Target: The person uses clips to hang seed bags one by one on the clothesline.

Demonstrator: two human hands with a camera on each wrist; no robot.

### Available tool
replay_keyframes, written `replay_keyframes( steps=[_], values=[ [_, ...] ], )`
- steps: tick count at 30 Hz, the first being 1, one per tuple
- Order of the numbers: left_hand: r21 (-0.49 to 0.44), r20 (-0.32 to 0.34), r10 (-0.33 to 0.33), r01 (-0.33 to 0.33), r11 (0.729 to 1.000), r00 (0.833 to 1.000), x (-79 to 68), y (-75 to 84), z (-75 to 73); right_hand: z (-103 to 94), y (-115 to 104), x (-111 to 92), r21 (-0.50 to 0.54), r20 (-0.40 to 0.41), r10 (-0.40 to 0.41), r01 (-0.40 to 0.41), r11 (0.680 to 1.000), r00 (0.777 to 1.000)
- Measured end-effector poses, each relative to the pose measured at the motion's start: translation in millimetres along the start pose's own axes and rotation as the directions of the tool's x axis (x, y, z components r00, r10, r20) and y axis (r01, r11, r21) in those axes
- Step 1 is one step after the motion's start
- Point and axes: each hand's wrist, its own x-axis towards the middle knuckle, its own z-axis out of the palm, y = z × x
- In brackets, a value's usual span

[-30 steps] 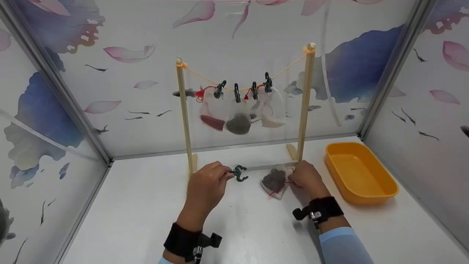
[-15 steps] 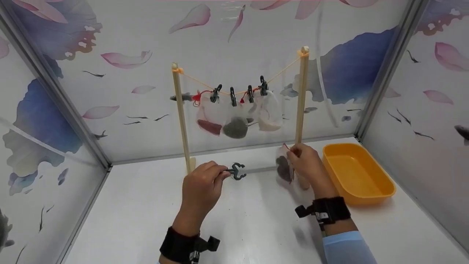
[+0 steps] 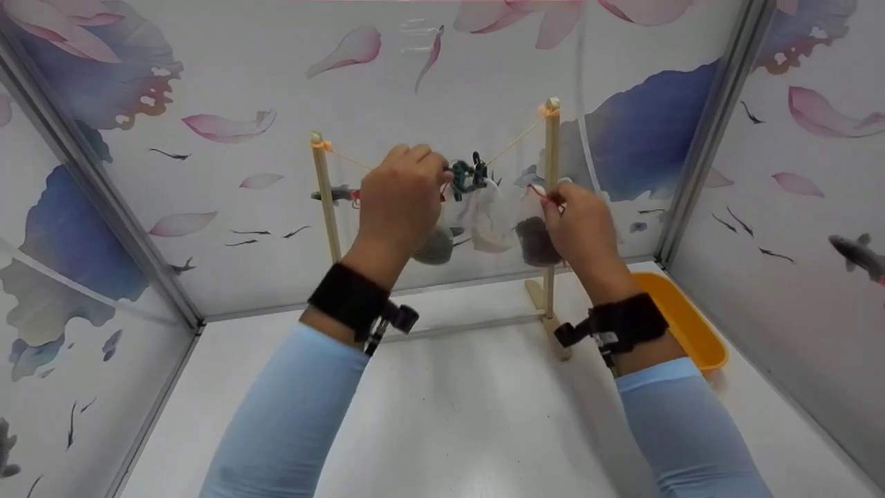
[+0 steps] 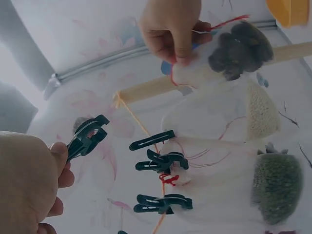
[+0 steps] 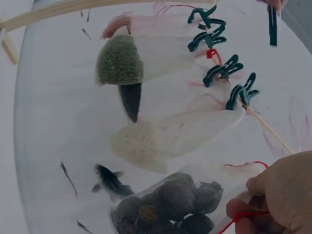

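Observation:
My left hand [image 3: 404,197] pinches the handles of a dark green spring clip [image 4: 89,138], held up close to the cord and the clips on it. With its thumb and fingers my right hand [image 3: 584,225] grips the top of a white mesh drawstring bag [image 5: 170,200]. Dark, rounded lumps show through its mesh, and red string trails from the grip. The bag hangs in front of the right post, apart from the cord. Along the orange cord [image 3: 515,142], several similar clips [image 5: 241,92] hold mesh bags, one with pale grains [image 5: 139,141], another with green ones [image 5: 119,61].
Two wooden posts, left [image 3: 325,200] and right [image 3: 551,159], carry the sagging cord above the white table [image 3: 442,422]. Partly behind my right forearm is a yellow tray [image 3: 681,318]. Printed wall panels [image 3: 228,55] close in the back and sides.
My right hand has lifted the drawstring bag from the table up beside the right post. My left hand has risen with its clip to cord height, covering part of the hanging row.

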Motion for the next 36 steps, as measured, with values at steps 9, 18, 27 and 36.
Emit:
replay_keyframes(
  steps=[9,18,27,36],
  values=[
    [0.073,0.099,-0.15,0.143,0.987,0.984,65.9,-0.5,30.0,14.4,-41,42,-0.066,-0.114,-0.184,0.177,0.982,0.976],
    [0.12,0.094,-0.101,0.089,0.989,0.99,64.6,-1.4,52.4,32.0,-54,46,0.03,-0.164,-0.277,0.285,0.958,0.947],
    [0.137,0.181,-0.002,-0.024,0.99,0.983,53.9,-3.8,52.8,37.2,-50,43,0.11,-0.112,-0.243,0.255,0.961,0.964],
    [-0.063,0.114,0.081,-0.074,0.995,0.99,17.9,3.2,31.2,34.3,-32,26,0.202,-0.06,-0.153,0.162,0.966,0.986]
  ],
)
